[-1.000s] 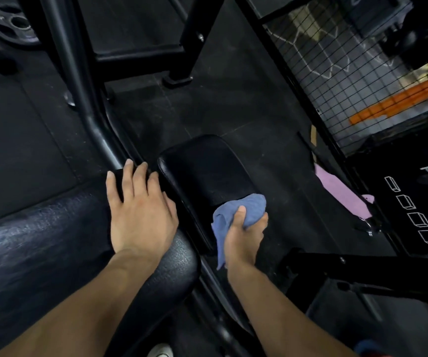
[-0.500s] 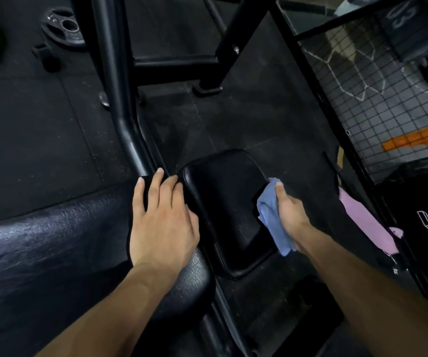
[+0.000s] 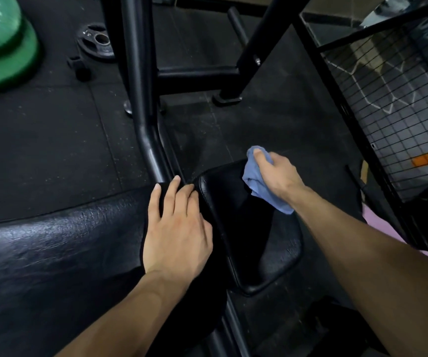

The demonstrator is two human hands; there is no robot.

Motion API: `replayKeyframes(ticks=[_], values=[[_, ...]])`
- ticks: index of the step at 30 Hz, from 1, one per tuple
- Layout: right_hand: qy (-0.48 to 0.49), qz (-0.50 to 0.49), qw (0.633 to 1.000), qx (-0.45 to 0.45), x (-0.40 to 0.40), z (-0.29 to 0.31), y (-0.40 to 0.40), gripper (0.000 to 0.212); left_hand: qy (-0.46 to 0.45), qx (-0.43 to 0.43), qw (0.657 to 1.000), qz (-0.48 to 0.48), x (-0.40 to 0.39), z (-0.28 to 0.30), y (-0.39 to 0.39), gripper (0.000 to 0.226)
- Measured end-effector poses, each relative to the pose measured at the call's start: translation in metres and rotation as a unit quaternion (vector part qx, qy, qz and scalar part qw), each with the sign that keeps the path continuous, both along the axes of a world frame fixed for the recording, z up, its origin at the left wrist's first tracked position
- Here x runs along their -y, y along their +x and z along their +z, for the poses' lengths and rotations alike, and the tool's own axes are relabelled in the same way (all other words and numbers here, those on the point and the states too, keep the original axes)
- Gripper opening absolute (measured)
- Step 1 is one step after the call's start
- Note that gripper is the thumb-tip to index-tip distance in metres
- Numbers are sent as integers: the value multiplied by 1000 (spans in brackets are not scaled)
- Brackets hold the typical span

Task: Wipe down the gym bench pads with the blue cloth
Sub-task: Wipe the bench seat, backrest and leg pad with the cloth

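At the far edge of the small black seat pad [image 3: 254, 243], the right hand [image 3: 276, 173] is bunched up tight around the blue cloth [image 3: 258, 184], fingers curled over the wad, with a loose tail of it hanging down toward the wrist. The cloth sits right on the pad's upper right corner, pressed against the vinyl. Over on the other side, the left hand [image 3: 176, 228] is empty, lying flat and spread out with fingers extended on the end of the long back pad [image 3: 53, 253], fingertips reaching the gap between the two pads. Both pads are shiny black and a bit cracked looking. A black steel frame tube [image 3: 140, 99] runs up from beside the left fingers. Further out on the rubber floor [image 3: 53, 140] there's a small black weight plate [image 3: 96, 43] and green bumper plates [image 3: 1, 42] at top left, plus a wire mesh panel [image 3: 393, 99] on the right.
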State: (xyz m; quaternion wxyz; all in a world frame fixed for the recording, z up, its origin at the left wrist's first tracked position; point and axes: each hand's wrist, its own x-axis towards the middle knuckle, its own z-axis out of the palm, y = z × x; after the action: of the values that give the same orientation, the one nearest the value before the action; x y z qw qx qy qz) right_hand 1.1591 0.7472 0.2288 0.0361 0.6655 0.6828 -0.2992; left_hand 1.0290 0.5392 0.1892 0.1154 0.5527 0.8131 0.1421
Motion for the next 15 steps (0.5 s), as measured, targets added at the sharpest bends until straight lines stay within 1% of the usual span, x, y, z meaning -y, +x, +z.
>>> replayKeyframes(ticks=[2, 4, 6, 8, 10, 12, 14, 15], values=[[13, 66, 997, 34, -3, 2, -14, 57, 3, 2, 1000, 2, 0, -1, 0, 58], [28, 144, 985, 86, -2, 3, -32, 55, 8, 7, 1000, 3, 0, -2, 0, 57], [43, 233, 960, 148, 5, 3, -54, 52, 14, 16, 1000, 3, -1, -2, -1, 55], [49, 308, 933, 177, 19, 1, -76, 52, 20, 27, 999, 2, 0, -2, -1, 53], [65, 340, 922, 173, 36, -1, -87, 53, 28, 34, 999, -1, 2, -2, -1, 52], [94, 347, 921, 148, 46, -2, -87, 52, 55, 54, 997, 6, 3, -3, -1, 49], [127, 352, 919, 122, 54, -5, -83, 49, 105, 99, 989, 30, 3, -4, -1, 45], [138, 355, 918, 108, 59, -6, -81, 47, 139, 141, 979, 49, 4, -6, -2, 42]])
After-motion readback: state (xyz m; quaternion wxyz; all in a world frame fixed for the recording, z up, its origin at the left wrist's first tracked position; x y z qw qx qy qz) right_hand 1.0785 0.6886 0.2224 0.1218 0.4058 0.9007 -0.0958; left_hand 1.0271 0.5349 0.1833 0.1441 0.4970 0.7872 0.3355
